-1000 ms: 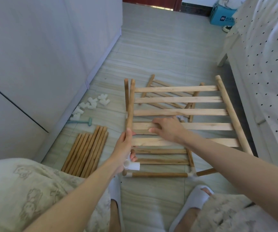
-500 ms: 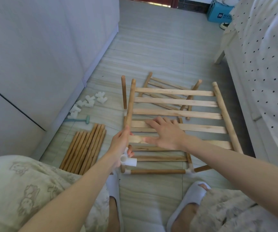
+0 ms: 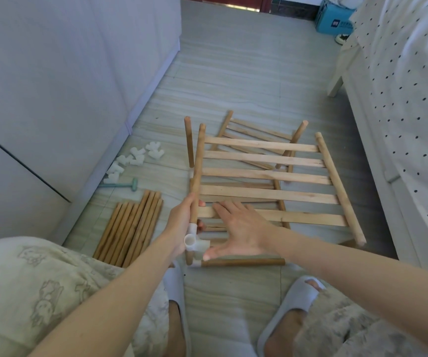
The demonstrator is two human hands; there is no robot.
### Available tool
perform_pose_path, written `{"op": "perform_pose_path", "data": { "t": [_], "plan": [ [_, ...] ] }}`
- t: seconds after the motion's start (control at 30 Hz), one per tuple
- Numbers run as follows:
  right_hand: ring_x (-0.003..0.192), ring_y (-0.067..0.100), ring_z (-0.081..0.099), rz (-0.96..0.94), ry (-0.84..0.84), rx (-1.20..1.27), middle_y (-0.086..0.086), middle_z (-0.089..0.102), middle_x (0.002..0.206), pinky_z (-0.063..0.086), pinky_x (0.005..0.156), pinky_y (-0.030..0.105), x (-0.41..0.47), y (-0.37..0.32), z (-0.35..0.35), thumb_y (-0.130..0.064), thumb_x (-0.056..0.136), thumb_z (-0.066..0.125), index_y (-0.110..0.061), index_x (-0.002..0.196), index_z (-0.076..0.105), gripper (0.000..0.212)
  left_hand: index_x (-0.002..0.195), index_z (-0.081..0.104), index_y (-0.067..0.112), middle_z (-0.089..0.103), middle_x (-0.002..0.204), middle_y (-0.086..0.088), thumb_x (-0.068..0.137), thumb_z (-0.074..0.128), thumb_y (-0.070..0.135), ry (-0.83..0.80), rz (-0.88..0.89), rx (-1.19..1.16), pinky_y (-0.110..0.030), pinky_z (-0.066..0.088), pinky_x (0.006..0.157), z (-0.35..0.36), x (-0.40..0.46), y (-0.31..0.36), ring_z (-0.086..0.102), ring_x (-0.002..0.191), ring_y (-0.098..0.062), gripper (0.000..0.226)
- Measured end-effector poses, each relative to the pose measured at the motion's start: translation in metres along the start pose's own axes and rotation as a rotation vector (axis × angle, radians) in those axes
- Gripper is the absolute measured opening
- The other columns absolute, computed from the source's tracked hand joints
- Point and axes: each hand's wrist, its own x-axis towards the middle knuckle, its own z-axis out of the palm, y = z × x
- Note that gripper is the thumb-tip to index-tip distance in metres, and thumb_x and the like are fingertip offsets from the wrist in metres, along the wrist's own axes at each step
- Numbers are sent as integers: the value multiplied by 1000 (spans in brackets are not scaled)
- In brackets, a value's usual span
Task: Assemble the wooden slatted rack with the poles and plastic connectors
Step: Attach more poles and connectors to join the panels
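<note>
A wooden slatted panel is held above the floor, with several flat slats between two round side poles. My left hand grips the panel's left pole just above a white plastic connector fitted on its near end. My right hand lies flat with straight fingers on the nearest slat, its thumb beside the connector. Under the panel on the floor lies a partly built frame with poles and connectors, and a second slatted panel shows behind.
A bundle of loose poles lies on the floor to the left. Several white connectors and a small green mallet sit by the cabinet. A bed with dotted sheet runs along the right. My slippered feet are near.
My right hand has slid toward me from the middle slat to the nearest one and flattened out. The panel has come slightly closer. My left hand keeps its grip on the pole.
</note>
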Motion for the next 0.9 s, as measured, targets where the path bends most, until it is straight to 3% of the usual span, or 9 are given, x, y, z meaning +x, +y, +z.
{"op": "perform_pose_path", "data": {
  "t": [0.13, 0.27, 0.37, 0.47, 0.53, 0.7, 0.8, 0.9],
  "plan": [
    [129, 24, 26, 51, 20, -23, 4, 30, 142, 25, 108, 41, 5, -10, 4, -80, 66, 54, -10, 144, 22, 109, 87, 68, 17, 60, 81, 0, 97, 43, 33, 24, 0, -8, -27, 41, 60, 0, 0, 4, 50, 70, -13, 31],
    [125, 23, 27, 48, 48, 24, 3, 33, 136, 28, 105, 42, 14, -19, 5, -78, 66, 55, -12, 144, 23, 107, 89, 69, 17, 63, 86, -1, 92, 48, 30, 30, -29, 36, -36, 45, 84, -4, 2, 8, 54, 86, -17, 26],
    [120, 22, 29, 36, 66, 20, 3, 34, 132, 28, 102, 42, 16, -22, 4, -78, 67, 56, -12, 144, 22, 107, 91, 72, 19, 65, 91, 3, 93, 46, 33, 27, 28, 202, -33, 40, 82, -6, 2, 17, 53, 84, -14, 30],
    [119, 22, 28, 27, 52, -8, 3, 34, 132, 27, 102, 43, 18, -20, 3, -79, 66, 55, -13, 146, 18, 110, 88, 73, 24, 66, 102, 6, 92, 50, 46, 22, 38, 363, -37, 35, 93, -10, 3, 25, 54, 96, -15, 32],
    [116, 22, 29, 22, 53, -14, 3, 35, 128, 28, 100, 43, 19, -20, 3, -79, 66, 55, -12, 144, 22, 108, 89, 70, 23, 64, 106, 4, 90, 54, 48, 36, 41, 405, -36, 35, 92, -11, 6, 27, 53, 101, -17, 29],
    [110, 21, 34, -21, 84, 3, 4, 39, 122, 31, 95, 38, 21, -21, 2, -73, 68, 59, -9, 133, 35, 94, 79, 68, 15, 65, 83, 6, 90, 60, 35, 54, 149, 433, -25, 33, 87, -8, 10, 33, 55, 91, -12, 25],
    [112, 22, 35, -28, 71, -2, 4, 38, 121, 30, 95, 39, 21, -23, 2, -70, 69, 60, -11, 133, 33, 91, 85, 70, 7, 65, 87, -1, 89, 62, 34, 57, 133, 467, -27, 36, 90, -12, 11, 37, 54, 97, -19, 28],
    [112, 22, 35, -36, 59, -17, 4, 39, 122, 30, 94, 39, 21, -24, 0, -68, 70, 61, -11, 134, 33, 91, 93, 69, 1, 60, 89, -1, 89, 62, 34, 55, 112, 504, -26, 33, 90, -14, 9, 40, 46, 94, -15, 34]
  ]
}}
